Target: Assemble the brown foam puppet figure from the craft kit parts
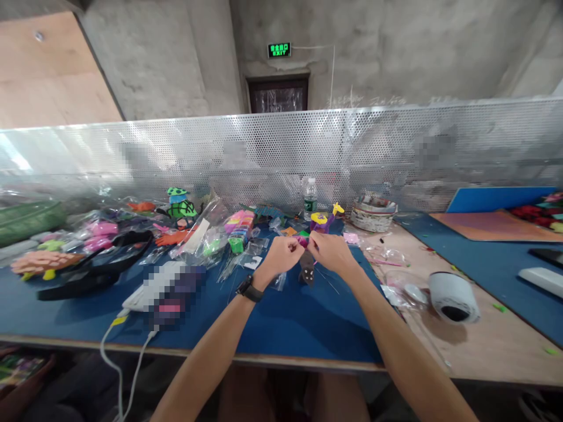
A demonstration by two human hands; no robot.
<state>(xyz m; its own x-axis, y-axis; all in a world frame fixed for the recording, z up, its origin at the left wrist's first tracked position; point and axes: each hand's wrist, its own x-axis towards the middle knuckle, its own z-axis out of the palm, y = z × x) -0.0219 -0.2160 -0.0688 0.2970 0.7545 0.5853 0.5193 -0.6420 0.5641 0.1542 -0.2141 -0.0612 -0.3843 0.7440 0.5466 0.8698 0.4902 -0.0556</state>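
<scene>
Both hands are close together over the blue mat [281, 334], fingers curled in. My left hand [284, 255] pinches one side of a small magenta piece [302, 241], perhaps soft clay, which shows between the hands. On its other side, my right hand [328, 251] has its fingers closed, and the piece is mostly hidden by them. Just below the hands is a dark grey animal figure [307, 271] with small pale dots. Behind my right hand stands a purple and yellow giraffe figure [323, 221]. My left wrist wears a black watch.
To the left lie a stack of coloured packets [240, 225], wires, plastic bags and a white power bank [156, 284] with cables. A water bottle [310, 199] and a round basket [373, 214] stand behind. At right is a white roll [453, 297]. A perforated metal screen [281, 140] borders the table.
</scene>
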